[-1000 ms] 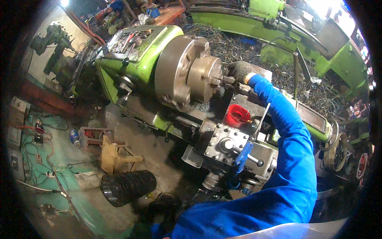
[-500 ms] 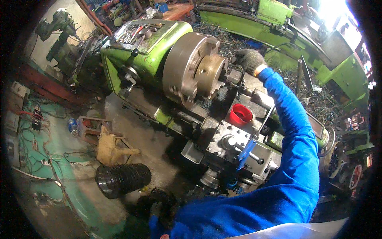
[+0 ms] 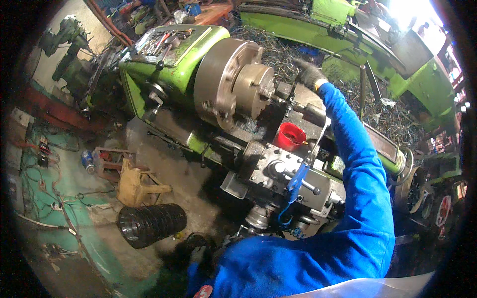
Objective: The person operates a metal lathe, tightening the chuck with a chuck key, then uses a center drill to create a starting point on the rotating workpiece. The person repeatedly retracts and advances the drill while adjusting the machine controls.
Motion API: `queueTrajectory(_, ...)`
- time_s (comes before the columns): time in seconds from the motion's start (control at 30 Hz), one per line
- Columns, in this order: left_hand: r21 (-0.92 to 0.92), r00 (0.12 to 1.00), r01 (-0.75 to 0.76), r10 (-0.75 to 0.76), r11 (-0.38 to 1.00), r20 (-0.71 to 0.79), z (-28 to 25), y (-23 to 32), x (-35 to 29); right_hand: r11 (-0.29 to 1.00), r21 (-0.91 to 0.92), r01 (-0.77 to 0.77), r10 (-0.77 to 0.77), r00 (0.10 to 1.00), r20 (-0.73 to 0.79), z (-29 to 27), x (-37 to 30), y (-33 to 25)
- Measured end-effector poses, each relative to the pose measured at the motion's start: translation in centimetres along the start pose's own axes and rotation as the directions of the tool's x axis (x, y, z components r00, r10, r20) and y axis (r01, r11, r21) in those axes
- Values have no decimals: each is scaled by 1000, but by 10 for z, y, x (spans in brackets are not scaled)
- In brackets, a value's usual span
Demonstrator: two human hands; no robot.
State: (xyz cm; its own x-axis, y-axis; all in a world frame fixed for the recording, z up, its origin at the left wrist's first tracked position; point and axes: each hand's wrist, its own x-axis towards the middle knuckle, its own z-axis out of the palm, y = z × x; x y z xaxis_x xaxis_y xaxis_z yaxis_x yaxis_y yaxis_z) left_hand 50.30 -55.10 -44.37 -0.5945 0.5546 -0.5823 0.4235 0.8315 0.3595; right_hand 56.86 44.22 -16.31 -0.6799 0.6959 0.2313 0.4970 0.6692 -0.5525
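Observation:
My right hand point(image 3: 310, 75), in a dark grey glove, reaches over the lathe carriage to the far side. It is somewhat blurred, with a finger stretched out and nothing visible in it. Nearest to it is a tool block point(image 3: 284, 89) beside the round brass-coloured workpiece point(image 3: 254, 91). The big chuck point(image 3: 221, 82) grips that workpiece. My left hand point(image 3: 198, 254), gloved, hangs low in shadow near the lower edge, its fingers mostly hidden. A blue air blow gun point(image 3: 296, 181) with a long metal nozzle rests across the carriage by the square tool post point(image 3: 275, 169).
A red cup point(image 3: 291, 136) stands on the carriage behind the tool post. Small tools lie on the green headstock point(image 3: 184, 54). Metal shavings point(image 3: 343, 97) heap up behind the lathe. On the left floor are a black ribbed cylinder point(image 3: 151, 224) and a yellow stool point(image 3: 136, 184).
The view has shifted slightly, moving the lathe leftward in the picture. The workpiece and chuck jaws show in a different rotation. My right hand stays on the far side, its finger now pointing more upward.

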Motion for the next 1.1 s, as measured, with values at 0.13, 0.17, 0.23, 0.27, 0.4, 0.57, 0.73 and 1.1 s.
queueTrajectory(0.13, -77, 985, 169, -172, 983, -31, 0, 27, 22, 987, 156, -35, 43, 998, -46, -15, -18, -17)
queueTrajectory(0.17, -46, 986, 166, -166, 985, 7, -10, 39, 42, 973, 226, -57, 94, 983, -155, -23, -22, 15)
queueTrajectory(0.23, -17, 965, 257, -256, 966, 54, -20, 58, 28, 926, 327, -189, 242, 962, -129, -43, -53, -36)
queueTrajectory(0.27, -52, 968, 243, -238, 969, 79, -27, 55, 35, 961, 234, -145, 211, 934, -289, -49, -69, -28)
queueTrajectory(0.4, -105, 946, 218, -183, 970, 267, -20, 18, 67, 902, 388, -191, 346, 857, -383, -77, -162, -75)
queueTrajectory(0.57, 30, 943, -151, 135, 988, 304, 4, -28, 134, 500, 863, -69, 646, 694, -319, -80, -272, -126)
queueTrajectory(0.73, 59, 907, 144, -156, 988, 392, -19, 15, 196, 815, 536, -222, 518, 695, -499, -56, -327, -191)
queueTrajectory(1.1, -918, 966, 258, -74, 302, 247, -108, 153, 355, 740, -199, -642, 461, 700, -546, 6, -343, -197)
